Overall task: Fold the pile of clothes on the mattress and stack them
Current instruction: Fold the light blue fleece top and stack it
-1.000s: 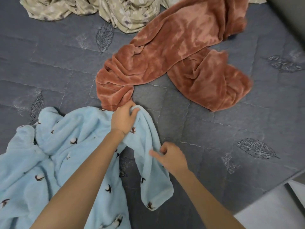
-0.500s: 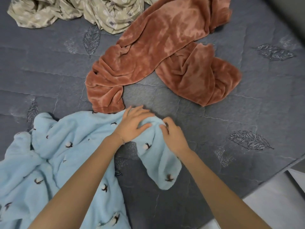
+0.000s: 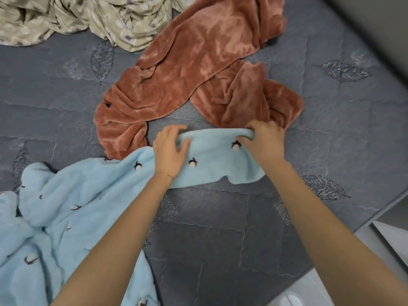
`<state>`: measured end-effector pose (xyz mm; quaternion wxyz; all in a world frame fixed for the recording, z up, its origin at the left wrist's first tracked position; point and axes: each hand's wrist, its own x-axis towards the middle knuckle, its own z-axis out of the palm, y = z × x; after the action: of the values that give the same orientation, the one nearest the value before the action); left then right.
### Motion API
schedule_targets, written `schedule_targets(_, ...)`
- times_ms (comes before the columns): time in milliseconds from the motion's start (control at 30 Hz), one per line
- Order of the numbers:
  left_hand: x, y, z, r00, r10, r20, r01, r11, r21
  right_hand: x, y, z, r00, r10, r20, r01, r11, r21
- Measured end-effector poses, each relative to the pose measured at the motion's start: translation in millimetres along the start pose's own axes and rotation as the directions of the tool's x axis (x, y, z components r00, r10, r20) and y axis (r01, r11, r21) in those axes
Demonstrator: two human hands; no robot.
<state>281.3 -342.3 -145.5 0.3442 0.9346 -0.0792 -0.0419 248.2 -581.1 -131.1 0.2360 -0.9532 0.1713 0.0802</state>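
Note:
A light blue fleece garment with small dark and white cotton prints lies crumpled at the lower left of the grey mattress. One end of it is stretched flat between my hands. My left hand grips the far edge of that end, thumb on top and fingers curled over the hem. My right hand grips the same edge further right, fingers curled round the bunched corner. A rust-brown velvety garment lies spread just beyond my hands.
A beige patterned cloth is heaped at the top left. The mattress edge runs diagonally at the lower right, with pale floor beyond it. A grey wall stands at the top right.
My hands were close together on the blue garment's end. My right hand has since drawn the edge out to the right, and the end now lies spread wide between both hands.

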Motion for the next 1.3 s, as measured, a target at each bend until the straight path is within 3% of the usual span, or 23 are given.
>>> schedule_targets(100, -21, -2, 9, 0.977, 0.215, -0.007, -0.209, 0.956, 0.205, 0, 11, 4, 0.997, 0.079, 0.014, -0.077, 0.994, -0.071)
schedule_targets(167, -36, -7, 17, 0.948, 0.278, 0.153, -0.313, 0.901, 0.301, -4, 24, 6, 0.977, 0.157, 0.147, -0.143, 0.985, -0.101)
schedule_targets(200, -42, -9, 20, 0.934, 0.229, 0.276, -0.319, 0.880, 0.352, -7, 30, 8, 0.965, 0.184, 0.189, -0.168, 0.981, -0.098)
schedule_targets(267, -49, -11, 24, 0.875, -0.003, 0.485, -0.232, 0.876, 0.424, -13, 36, 9, 0.975, 0.144, 0.168, -0.139, 0.989, -0.045)
schedule_targets(333, -53, -8, 28, 0.839, -0.108, 0.533, -0.133, 0.909, 0.394, -19, 28, 7, 0.991, 0.089, 0.104, -0.091, 0.996, 0.009)
schedule_targets(400, -61, 4, 25, 0.900, -0.052, 0.433, -0.019, 0.987, 0.159, -22, 6, 2, 0.988, 0.082, 0.129, -0.103, 0.981, 0.166)
schedule_targets(467, -68, 21, 15, 0.954, -0.064, 0.292, 0.133, 0.966, -0.224, -27, -26, -2, 0.956, 0.092, 0.278, -0.182, 0.931, 0.317)
schedule_targets(533, -79, 31, -3, 0.939, -0.146, 0.310, 0.291, 0.818, -0.496, -33, -60, 1, 0.939, 0.062, 0.339, -0.203, 0.895, 0.398)
schedule_targets(633, -93, 30, -40, 0.882, -0.216, 0.419, 0.461, 0.584, -0.668, -45, -118, 8, 0.920, 0.019, 0.392, -0.229, 0.837, 0.497)
schedule_targets(733, -107, 2, -81, 0.846, -0.325, 0.423, 0.532, 0.458, -0.712, -68, -182, 25, 0.830, -0.126, 0.543, -0.218, 0.823, 0.524)
schedule_targets(833, -127, -49, -125, 0.809, -0.504, 0.303, 0.534, 0.412, -0.738, -101, -238, 50, 0.740, -0.232, 0.631, -0.183, 0.834, 0.521)
schedule_targets(1000, -183, -125, -195, 0.815, -0.565, 0.126, 0.445, 0.473, -0.760, -158, -308, 94, 0.651, -0.342, 0.677, -0.181, 0.796, 0.577)
schedule_targets(1100, -213, -157, -223, 0.831, -0.554, 0.055, 0.412, 0.547, -0.729, -198, -344, 125, 0.550, -0.421, 0.722, -0.210, 0.767, 0.607)
schedule_targets(1167, -232, -183, -237, 0.804, -0.595, -0.014, 0.425, 0.591, -0.686, -223, -365, 147, 0.485, -0.452, 0.749, -0.199, 0.776, 0.598)
schedule_targets(1200, -240, -196, -245, 0.772, -0.633, -0.052, 0.437, 0.588, -0.681, -232, -373, 158, 0.483, -0.461, 0.745, -0.197, 0.771, 0.605)
schedule_targets(1300, -266, -238, -270, 0.622, -0.779, -0.084, 0.479, 0.462, -0.746, -249, -388, 182, 0.599, -0.460, 0.655, -0.097, 0.771, 0.630)
